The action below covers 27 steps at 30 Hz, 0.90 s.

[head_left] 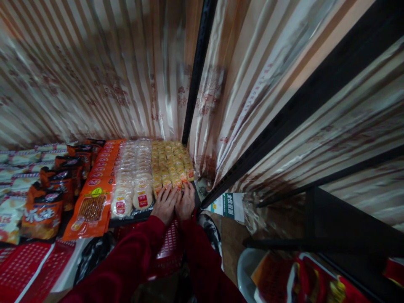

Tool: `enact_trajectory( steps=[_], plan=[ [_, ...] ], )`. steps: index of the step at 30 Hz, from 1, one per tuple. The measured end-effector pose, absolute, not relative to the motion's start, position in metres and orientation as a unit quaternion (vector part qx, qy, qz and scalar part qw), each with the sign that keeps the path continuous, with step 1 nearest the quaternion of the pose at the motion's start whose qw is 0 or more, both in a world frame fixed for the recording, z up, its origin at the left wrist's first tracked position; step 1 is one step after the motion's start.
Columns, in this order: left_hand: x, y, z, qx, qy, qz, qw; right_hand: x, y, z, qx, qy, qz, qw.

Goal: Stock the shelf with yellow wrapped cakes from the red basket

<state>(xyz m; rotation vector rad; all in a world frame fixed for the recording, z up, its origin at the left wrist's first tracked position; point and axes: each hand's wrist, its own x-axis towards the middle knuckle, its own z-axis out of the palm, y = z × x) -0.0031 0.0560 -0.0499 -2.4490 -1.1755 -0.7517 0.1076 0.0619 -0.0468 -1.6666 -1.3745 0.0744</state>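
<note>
Small yellow snack packets [170,158] stand in close rows at the right end of the black shelf. My left hand [166,204] rests at the front of these rows, its fingers stretched forward against the nearest packets. Right beside it, my right hand [185,202] touches the front packets near the shelf corner, fingers also extended. Neither hand appears to grip anything; the fingertips are partly blurred. Left of the hands lie rows of clear-wrapped round pale crackers [143,195] with red labels. Beyond these is a row of flat orange bags [91,208] holding brown sticks.
Orange and black snack bags [42,214] and white packets [25,158] fill the shelf's left side. Black metal posts [194,75] rise before the pleated curtain [126,71]. Red baskets [31,269] sit below; a white tub [244,269] with red packages stands lower right.
</note>
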Motion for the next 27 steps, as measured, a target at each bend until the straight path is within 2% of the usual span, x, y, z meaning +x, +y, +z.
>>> enact_trajectory(
  steps=[11,27],
  plan=[
    [-0.003,0.056,-0.047,-0.856,-0.400,-0.291,0.148,0.109,0.063,-0.045,-0.675,-0.580,-0.017,0.455],
    [-0.002,0.057,-0.048,-0.854,-0.407,-0.272,0.175,0.117,0.063,-0.037,-0.663,-0.564,0.046,0.490]
  ],
)
